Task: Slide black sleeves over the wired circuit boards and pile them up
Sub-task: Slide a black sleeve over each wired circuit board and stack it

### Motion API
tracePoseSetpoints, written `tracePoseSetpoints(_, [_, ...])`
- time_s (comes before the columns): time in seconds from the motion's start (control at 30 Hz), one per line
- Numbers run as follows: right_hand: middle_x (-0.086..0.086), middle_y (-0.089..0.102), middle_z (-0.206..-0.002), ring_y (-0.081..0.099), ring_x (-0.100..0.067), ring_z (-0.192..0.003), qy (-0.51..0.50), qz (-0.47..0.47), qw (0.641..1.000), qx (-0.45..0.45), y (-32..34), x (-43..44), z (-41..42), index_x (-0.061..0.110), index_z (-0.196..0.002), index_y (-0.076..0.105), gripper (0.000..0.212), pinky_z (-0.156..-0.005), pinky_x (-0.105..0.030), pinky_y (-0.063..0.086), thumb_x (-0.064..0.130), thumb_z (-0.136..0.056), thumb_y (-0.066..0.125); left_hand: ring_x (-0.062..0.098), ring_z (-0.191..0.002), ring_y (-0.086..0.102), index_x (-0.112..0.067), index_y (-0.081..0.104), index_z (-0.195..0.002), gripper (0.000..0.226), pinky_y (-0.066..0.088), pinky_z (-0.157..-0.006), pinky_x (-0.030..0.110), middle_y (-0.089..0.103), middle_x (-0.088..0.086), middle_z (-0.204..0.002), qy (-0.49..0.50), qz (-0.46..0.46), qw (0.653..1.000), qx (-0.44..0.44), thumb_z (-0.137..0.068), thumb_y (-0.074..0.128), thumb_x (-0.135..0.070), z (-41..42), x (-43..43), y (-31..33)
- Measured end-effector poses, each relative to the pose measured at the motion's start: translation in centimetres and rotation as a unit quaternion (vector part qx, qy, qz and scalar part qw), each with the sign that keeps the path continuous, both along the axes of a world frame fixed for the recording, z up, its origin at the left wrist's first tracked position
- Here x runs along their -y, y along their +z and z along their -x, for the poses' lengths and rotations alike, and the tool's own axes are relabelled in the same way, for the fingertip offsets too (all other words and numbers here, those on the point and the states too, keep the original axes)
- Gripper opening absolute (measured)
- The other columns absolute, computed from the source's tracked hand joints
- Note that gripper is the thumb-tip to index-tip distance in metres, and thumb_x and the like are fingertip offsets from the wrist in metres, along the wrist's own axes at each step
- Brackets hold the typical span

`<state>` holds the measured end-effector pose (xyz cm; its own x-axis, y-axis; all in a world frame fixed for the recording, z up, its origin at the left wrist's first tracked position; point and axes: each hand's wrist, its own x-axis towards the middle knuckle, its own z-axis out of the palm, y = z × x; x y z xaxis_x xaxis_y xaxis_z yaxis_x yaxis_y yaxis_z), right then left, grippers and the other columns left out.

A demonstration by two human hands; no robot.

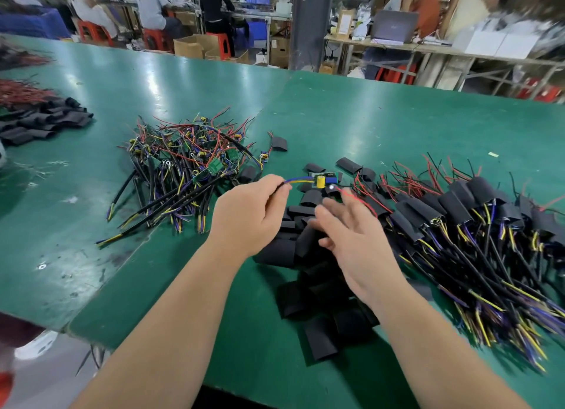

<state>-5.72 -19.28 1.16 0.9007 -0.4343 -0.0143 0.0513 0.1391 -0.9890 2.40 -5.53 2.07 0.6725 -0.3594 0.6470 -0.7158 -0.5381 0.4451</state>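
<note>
Your left hand (253,216) pinches the blue and yellow leads (298,181) of one bare circuit board (323,179), fingers curled round the cable behind them. Your right hand (354,240) is spread, fingers loose and holding nothing. Both hover over the loose-sleeve heap (308,286), which lies on the green tabletop (153,271) directly beneath them and is the landmark for everything else. The board hangs in the air just above the far edge of that heap, its yellow capacitor upright and a thin red wire (360,202) trailing toward your right fingers. It looks light but fragile: I judge the solder joints and tall parts would not like being levered, so keep your hold on the cable close to the board, or on the board's edges, not on the thin leads. The sleeves look soft, flattened and a little slick; pick one by its rim and squeeze its sides to open the mouth before feeding the red-wire end through. Right of the heap, touching it, lies the finished pile (464,222) of sleeved boards. Left of the heap and farther off sits the tangle of unsleeved boards (186,164). Well away to the far left is another stack of sleeves (39,124).
</note>
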Motion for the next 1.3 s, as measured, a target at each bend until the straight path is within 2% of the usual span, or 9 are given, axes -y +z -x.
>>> tracePoseSetpoints(0.27, [-0.003, 0.073, -0.076, 0.069, -0.016, -0.073, -0.057, -0.081, 0.985, 0.141, 1.0, 1.5, 0.3, 0.011, -0.083, 0.065, 0.016, -0.057, -0.02, 0.05, 0.003, -0.093, 0.055, 0.02, -0.055, 0.046, -0.013, 0.057, -0.073, 0.041, 0.039, -0.053, 0.035, 0.046, 0.0, -0.051, -0.059, -0.115, 0.991, -0.039, -0.097, 0.044, -0.043, 0.5, 0.5, -0.6])
tracePoseSetpoints(0.4, [-0.007, 0.071, -0.075, 0.068, -0.014, -0.068, -0.064, -0.109, 0.985, 0.116, 0.9, 1.7, 0.1, 0.005, -0.082, 0.067, 0.013, -0.056, -0.021, 0.053, 0.004, -0.092, 0.059, 0.026, -0.093, 0.065, -0.016, 0.068, -0.116, 0.027, 0.05, -0.075, 0.035, 0.071, 0.004, -0.099, -0.088, -0.084, 0.992, 0.013, -0.095, 0.055, -0.028, 1.0, 1.2, -0.2])
tracePoseSetpoints(0.57, [-0.007, 0.071, -0.077, 0.069, -0.017, -0.071, -0.059, -0.118, 0.986, 0.105, 1.0, 1.8, -0.3, 0.005, -0.084, 0.066, 0.009, -0.058, -0.023, 0.054, 0.008, -0.091, 0.062, 0.031, -0.075, 0.065, -0.014, 0.073, -0.103, 0.029, 0.051, -0.057, 0.041, 0.067, 0.006, -0.083, -0.085, -0.134, 0.984, 0.083, -0.092, 0.051, -0.03, 1.3, 1.6, -0.2])
tracePoseSetpoints(0.63, [0.0, 0.072, -0.078, 0.068, -0.013, -0.074, -0.06, -0.028, 0.993, 0.094, 1.1, 2.2, -0.3, 0.011, -0.088, 0.068, 0.002, -0.067, -0.028, 0.056, 0.009, -0.087, 0.068, 0.033, -0.073, 0.064, -0.013, 0.073, -0.099, 0.027, 0.051, -0.058, 0.042, 0.067, 0.006, -0.081, -0.059, -0.1, 0.991, 0.068, -0.092, 0.051, -0.028, 0.9, 1.3, -0.3])
tracePoseSetpoints(0.7, [0.007, 0.071, -0.087, 0.065, -0.008, -0.079, -0.047, 0.201, 0.978, 0.026, 0.8, 2.9, -0.2, 0.018, -0.096, 0.07, 0.017, -0.077, -0.027, 0.051, 0.018, -0.08, 0.076, 0.031, -0.071, 0.063, -0.011, 0.073, -0.094, 0.023, 0.051, -0.059, 0.039, 0.067, 0.005, -0.077, -0.034, -0.058, 0.996, 0.057, -0.09, 0.055, -0.023, 0.4, 0.7, -0.4])
tracePoseSetpoints(0.8, [0.008, 0.061, -0.106, 0.057, -0.011, -0.098, -0.006, 0.498, 0.857, -0.131, 0.3, 2.9, 0.2, 0.028, -0.109, 0.069, 0.043, -0.091, -0.033, 0.043, 0.05, -0.073, 0.075, 0.026, -0.064, 0.058, -0.009, 0.072, -0.088, 0.021, 0.048, -0.056, 0.036, 0.066, 0.003, -0.072, -0.002, -0.017, 0.999, 0.029, -0.091, 0.055, -0.021, -0.6, -0.4, -0.4])
tracePoseSetpoints(0.9, [0.008, 0.051, -0.109, 0.047, -0.016, -0.111, 0.014, 0.566, 0.805, -0.178, -0.1, 2.2, 0.2, 0.034, -0.101, 0.067, 0.046, -0.096, -0.037, 0.027, 0.063, -0.066, 0.074, 0.024, -0.059, 0.053, -0.01, 0.071, -0.082, 0.023, 0.046, -0.052, 0.038, 0.064, 0.002, -0.067, 0.03, 0.006, 0.999, 0.01, -0.092, 0.055, -0.024, -1.2, -0.9, -0.7])
tracePoseSetpoints(1.1, [0.01, 0.057, -0.076, 0.047, -0.001, -0.069, -0.017, 0.462, 0.886, -0.025, 0.4, 2.1, 0.5, 0.021, -0.063, 0.044, 0.034, -0.068, -0.016, 0.034, 0.018, -0.076, 0.076, 0.019, -0.052, 0.042, -0.016, 0.066, -0.076, 0.029, 0.039, -0.048, 0.033, 0.05, -0.002, -0.054, 0.053, 0.006, 0.998, -0.021, -0.092, 0.048, -0.033, -1.6, -1.4, -1.1])
tracePoseSetpoints(1.3, [-0.007, 0.072, -0.082, 0.049, -0.006, -0.05, -0.097, 0.081, 0.988, 0.09, 1.5, 3.5, 0.5, 0.018, -0.073, 0.036, 0.041, -0.05, -0.019, 0.036, -0.013, -0.076, 0.061, 0.018, -0.051, 0.041, -0.015, 0.069, -0.08, 0.03, 0.036, -0.046, 0.033, 0.055, -0.001, -0.056, -0.004, 0.017, 0.999, -0.034, -0.092, 0.048, -0.033, -1.4, -1.3, -1.4])
